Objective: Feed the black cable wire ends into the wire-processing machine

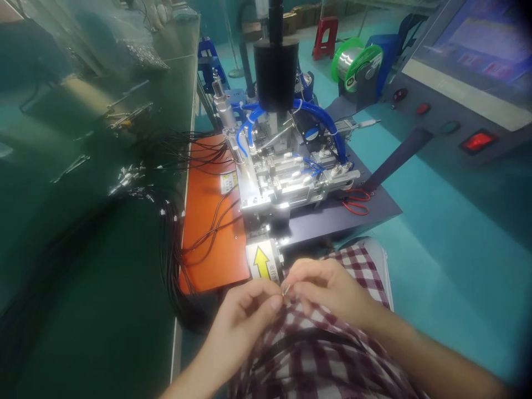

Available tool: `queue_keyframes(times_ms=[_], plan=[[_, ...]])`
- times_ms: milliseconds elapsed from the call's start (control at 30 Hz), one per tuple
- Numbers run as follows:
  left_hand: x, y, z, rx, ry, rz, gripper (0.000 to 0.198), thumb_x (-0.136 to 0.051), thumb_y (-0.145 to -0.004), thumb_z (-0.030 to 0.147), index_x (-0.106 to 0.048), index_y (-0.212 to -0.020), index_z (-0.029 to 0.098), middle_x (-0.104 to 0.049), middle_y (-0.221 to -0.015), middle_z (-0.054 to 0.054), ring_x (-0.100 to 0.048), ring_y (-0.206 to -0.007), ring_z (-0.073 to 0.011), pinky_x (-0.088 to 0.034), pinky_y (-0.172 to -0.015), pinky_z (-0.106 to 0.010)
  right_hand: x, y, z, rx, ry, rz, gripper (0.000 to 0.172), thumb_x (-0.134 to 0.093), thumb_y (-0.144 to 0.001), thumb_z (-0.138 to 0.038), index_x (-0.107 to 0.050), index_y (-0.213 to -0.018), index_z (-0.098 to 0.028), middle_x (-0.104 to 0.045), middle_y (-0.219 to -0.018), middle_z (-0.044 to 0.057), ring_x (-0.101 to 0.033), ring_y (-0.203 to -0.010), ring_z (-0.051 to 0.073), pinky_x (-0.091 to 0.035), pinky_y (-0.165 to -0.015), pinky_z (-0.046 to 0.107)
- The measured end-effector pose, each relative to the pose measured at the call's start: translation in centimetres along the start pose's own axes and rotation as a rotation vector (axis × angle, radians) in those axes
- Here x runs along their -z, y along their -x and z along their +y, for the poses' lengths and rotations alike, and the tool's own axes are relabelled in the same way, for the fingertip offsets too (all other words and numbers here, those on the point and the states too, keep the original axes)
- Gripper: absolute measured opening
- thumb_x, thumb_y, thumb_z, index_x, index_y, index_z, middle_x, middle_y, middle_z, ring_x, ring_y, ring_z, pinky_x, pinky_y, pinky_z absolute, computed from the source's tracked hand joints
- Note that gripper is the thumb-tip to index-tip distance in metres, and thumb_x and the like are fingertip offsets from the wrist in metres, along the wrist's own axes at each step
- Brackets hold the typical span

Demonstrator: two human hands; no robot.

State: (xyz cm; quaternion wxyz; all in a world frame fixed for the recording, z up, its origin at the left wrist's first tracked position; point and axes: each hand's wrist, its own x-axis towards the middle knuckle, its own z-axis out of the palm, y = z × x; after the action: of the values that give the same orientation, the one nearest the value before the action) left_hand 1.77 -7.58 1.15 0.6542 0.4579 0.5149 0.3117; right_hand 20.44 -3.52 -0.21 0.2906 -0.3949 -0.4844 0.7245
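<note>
Both hands meet above the checkered cloth [307, 349] on the person's lap. My left hand [249, 310] has thumb and index finger pinched at the end of a small thin wire piece [286, 290]. From the right, my right hand [322, 285] has its fingers curled together at the same small piece; what exactly its fingertips grip is too small to tell. A black cable [316, 334] runs across the cloth below the hands. Just beyond the hands is a white label with a yellow arrow [261, 262] on the machine.
A metal machine [286, 183] with blue tubes stands ahead on an orange plate [208, 244]. Black cables [166, 249] hang over the green table edge at left. A control panel [457, 116] with a red switch is at right, a green wire spool [353, 64] behind.
</note>
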Motion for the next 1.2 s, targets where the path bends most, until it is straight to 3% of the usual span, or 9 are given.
queue_keyframes(times_ms=[133,233,400,533,733,933,1000,1100,1200], plan=[[0.4,0.0,0.0,0.027,0.033,0.021,0.025,-0.065,-0.082,0.043,-0.066,-0.080,0.017,-0.042,-0.054,0.005,-0.031,-0.047,-0.0066,-0.023,-0.044,-0.020,0.1,0.2,0.4,0.061,0.051,0.113,0.009,-0.064,-0.080,-0.019,-0.072,-0.085,-0.020,-0.066,-0.069,-0.001,-0.056,-0.047,0.008,-0.045,-0.047,0.020],[0.2,0.0,-0.1,0.053,0.037,0.040,0.027,-0.066,-0.082,0.043,-0.063,-0.078,0.016,-0.043,-0.053,0.006,-0.033,-0.044,-0.0057,-0.023,-0.042,-0.020,-0.4,0.8,1.0,0.306,0.255,0.255,0.012,-0.063,-0.082,-0.016,-0.072,-0.090,-0.020,-0.068,-0.077,0.001,-0.060,-0.056,0.010,-0.049,-0.051,0.022],[-0.2,0.0,-0.4,0.067,0.079,0.061,0.030,-0.064,-0.083,0.044,-0.060,-0.078,0.016,-0.043,-0.049,0.007,-0.034,-0.041,-0.0043,-0.026,-0.043,-0.018,-1.4,1.7,2.0,0.712,0.685,0.359,0.021,-0.061,-0.086,-0.009,-0.069,-0.103,-0.019,-0.073,-0.086,0.004,-0.068,-0.076,0.015,-0.053,-0.067,0.026],[-0.5,0.1,-0.4,0.059,0.077,0.066,0.030,-0.063,-0.084,0.044,-0.059,-0.075,0.015,-0.046,-0.052,0.006,-0.037,-0.042,-0.0043,-0.029,-0.042,-0.017,-1.7,1.9,2.0,0.868,0.935,0.450,0.018,-0.066,-0.083,-0.008,-0.068,-0.098,-0.018,-0.076,-0.083,0.003,-0.069,-0.069,0.015,-0.049,-0.063,0.028],[-1.2,0.2,-0.7,-0.017,0.091,0.196,0.024,-0.067,-0.081,0.036,-0.063,-0.094,0.016,-0.059,-0.065,0.001,-0.046,-0.046,-0.0061,-0.037,-0.045,-0.018,-2.5,1.2,2.1,0.826,0.816,0.471,0.012,-0.060,-0.083,-0.008,-0.063,-0.078,-0.018,-0.069,-0.066,0.001,-0.061,-0.057,0.012,-0.042,-0.055,0.026],[-1.1,-0.1,-1.8,-0.015,0.215,0.208,0.019,-0.068,-0.082,0.034,-0.063,-0.087,0.017,-0.062,-0.070,0.001,-0.045,-0.042,-0.0040,-0.034,-0.042,-0.017,-3.9,0.9,2.5,0.108,0.126,0.312,0.020,-0.050,-0.089,-0.021,-0.051,-0.069,-0.019,-0.049,-0.054,-0.006,-0.042,-0.044,0.008,-0.035,-0.041,0.020],[-1.0,-0.1,-1.9,0.012,0.227,0.236,0.020,-0.070,-0.081,0.035,-0.063,-0.085,0.017,-0.058,-0.063,0.004,-0.039,-0.040,-0.0026,-0.029,-0.041,-0.016,-4.0,0.9,2.3,0.118,0.111,0.296,0.018,-0.051,-0.088,-0.021,-0.051,-0.070,-0.019,-0.047,-0.057,-0.005,-0.042,-0.047,0.008,-0.036,-0.044,0.020],[-0.9,-0.1,-1.6,0.044,0.231,0.308,0.023,-0.070,-0.081,0.038,-0.063,-0.079,0.016,-0.046,-0.050,0.007,-0.036,-0.042,-0.0031,-0.028,-0.044,-0.016,-3.7,0.8,2.0,0.349,0.313,0.323,0.014,-0.054,-0.084,-0.015,-0.054,-0.071,-0.017,-0.051,-0.065,-0.002,-0.048,-0.057,0.010,-0.040,-0.054,0.023],[-0.8,-0.3,-0.8,0.050,0.289,0.362,0.026,-0.074,-0.077,0.039,-0.063,-0.074,0.015,-0.049,-0.058,0.005,-0.035,-0.049,-0.0029,-0.028,-0.048,-0.015,-3.7,0.1,1.8,0.436,0.379,0.332,0.013,-0.054,-0.083,-0.014,-0.055,-0.071,-0.017,-0.053,-0.066,-0.002,-0.049,-0.059,0.011,-0.041,-0.058,0.024]])
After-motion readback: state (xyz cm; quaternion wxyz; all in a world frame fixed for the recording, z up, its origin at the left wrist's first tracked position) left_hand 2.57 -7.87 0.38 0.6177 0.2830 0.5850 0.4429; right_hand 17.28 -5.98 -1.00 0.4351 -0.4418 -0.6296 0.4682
